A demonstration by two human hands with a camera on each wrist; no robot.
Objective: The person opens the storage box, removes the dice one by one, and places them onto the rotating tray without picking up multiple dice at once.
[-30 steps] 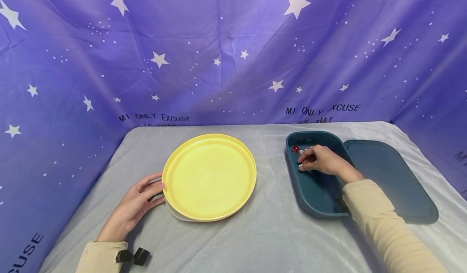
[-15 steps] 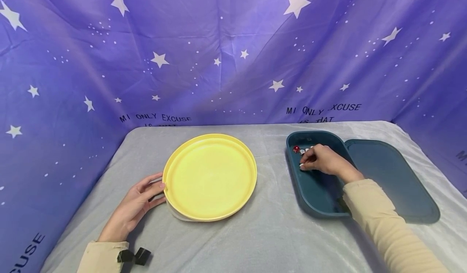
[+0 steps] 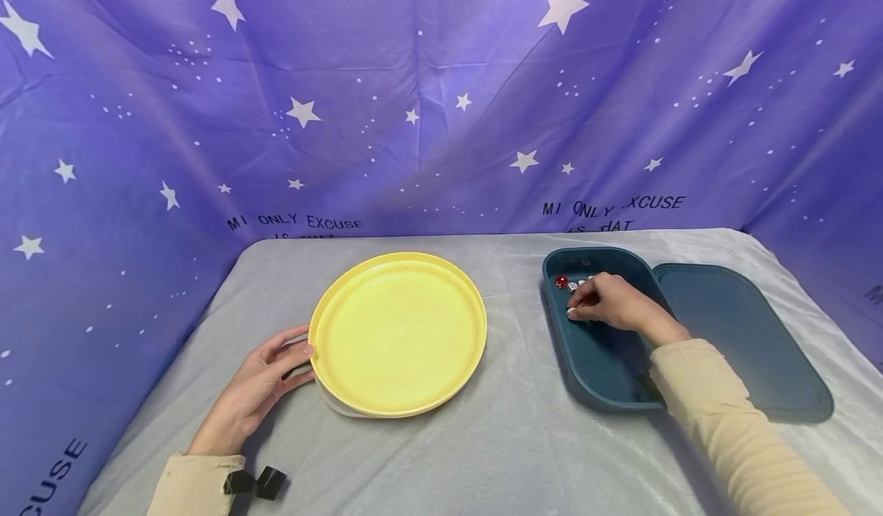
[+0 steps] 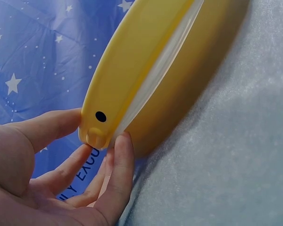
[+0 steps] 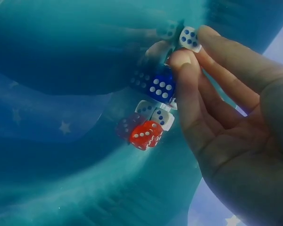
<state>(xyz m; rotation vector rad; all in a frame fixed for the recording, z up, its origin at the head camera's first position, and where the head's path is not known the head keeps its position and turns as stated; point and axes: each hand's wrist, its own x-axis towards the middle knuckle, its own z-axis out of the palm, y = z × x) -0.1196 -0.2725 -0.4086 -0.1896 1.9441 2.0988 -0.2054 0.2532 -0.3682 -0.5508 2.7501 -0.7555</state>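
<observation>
Mid dice-handling imo, right hand (image 3: 610, 303) pinching a white die (image 5: 190, 39), left hand (image 3: 255, 386) gripping the yellow container (image 3: 400, 332), next needs steady fingers

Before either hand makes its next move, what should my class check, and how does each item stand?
1. Right hand grips a white die: ok, pinched at the fingertips.
2. Box uncovered: ok, its lid lies beside it.
3. Left hand touching the dish: ok, at its edge.
4. White die clear of the box's surface: cannot tell.
5. Box free of other dice: not ok, red die and blue die lie inside.
</observation>
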